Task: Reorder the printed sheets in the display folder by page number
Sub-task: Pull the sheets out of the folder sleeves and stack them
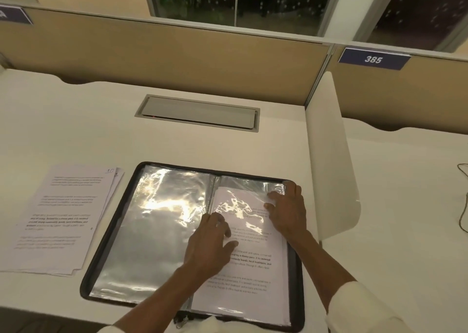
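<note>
Left hand (210, 241) and right hand (288, 211) press flat, fingers loose, on the printed sheet (253, 272) in the right pocket of the open display folder (157, 231), which lies on the bench (202, 145) between a pile of loose sheets (60, 218) and a white divider (329, 155).

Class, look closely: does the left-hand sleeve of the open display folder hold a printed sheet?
No, the left-hand sleeve shows only shiny bare plastic; the printed sheet lies on the right side.
</note>
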`<state>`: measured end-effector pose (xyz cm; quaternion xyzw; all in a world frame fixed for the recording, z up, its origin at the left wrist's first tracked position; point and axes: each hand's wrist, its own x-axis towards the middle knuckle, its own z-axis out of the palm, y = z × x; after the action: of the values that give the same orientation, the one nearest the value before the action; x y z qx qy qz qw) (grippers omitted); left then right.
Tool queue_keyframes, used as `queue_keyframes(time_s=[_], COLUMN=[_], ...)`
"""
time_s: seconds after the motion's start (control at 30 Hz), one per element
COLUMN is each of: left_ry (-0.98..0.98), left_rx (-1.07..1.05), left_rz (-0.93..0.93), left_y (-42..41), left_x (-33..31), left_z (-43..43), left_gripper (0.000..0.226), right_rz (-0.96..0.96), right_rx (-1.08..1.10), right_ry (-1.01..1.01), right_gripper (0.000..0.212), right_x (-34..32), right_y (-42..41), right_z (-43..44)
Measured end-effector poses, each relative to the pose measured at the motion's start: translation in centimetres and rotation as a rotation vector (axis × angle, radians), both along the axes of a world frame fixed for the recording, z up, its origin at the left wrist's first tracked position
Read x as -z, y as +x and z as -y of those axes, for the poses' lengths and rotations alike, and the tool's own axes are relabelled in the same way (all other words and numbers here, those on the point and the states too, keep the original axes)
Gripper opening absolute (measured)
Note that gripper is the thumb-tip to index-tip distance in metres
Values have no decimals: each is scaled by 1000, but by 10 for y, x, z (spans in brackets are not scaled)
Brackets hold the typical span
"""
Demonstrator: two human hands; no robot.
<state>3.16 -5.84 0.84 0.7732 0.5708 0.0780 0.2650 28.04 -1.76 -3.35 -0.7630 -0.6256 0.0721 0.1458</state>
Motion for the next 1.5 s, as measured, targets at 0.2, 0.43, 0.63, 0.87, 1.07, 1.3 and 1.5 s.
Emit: queue_keyframes(time_s=[0.2,0.43,0.63,0.87,1.07,1.3,1.5], left_ry=[-226,-763,-897,-839,-677,-713,-769], left_rx=[-325,-619,-711,-747,-891,-910,-854], left_rz=[283,642,715,629,713,797,795], left_y=[6,35,44,48,59,71,75], left_x=[-11,-53,-60,-51,-34,-36,-50], left_z=[-20,-68,-110,-113,-108,-91,-75], left_gripper=[28,87,59,15,65,30,27], right_rz=[-347,-487,-421,-568,-676,-343,-45], right_rx=[86,-60,-306,-247,-6,-226,-257], right_ry=[22,26,-11,-21,-253,-605,-928], right_gripper=[18,32,40,37,52,16,28], right_x=[-28,-65,-73,-91,-118,-114,-112], right_y=[-17,-30,-29,-31,-40,-49,-61], right_z=[7,-8,-13,-14,-55,-124,-138])
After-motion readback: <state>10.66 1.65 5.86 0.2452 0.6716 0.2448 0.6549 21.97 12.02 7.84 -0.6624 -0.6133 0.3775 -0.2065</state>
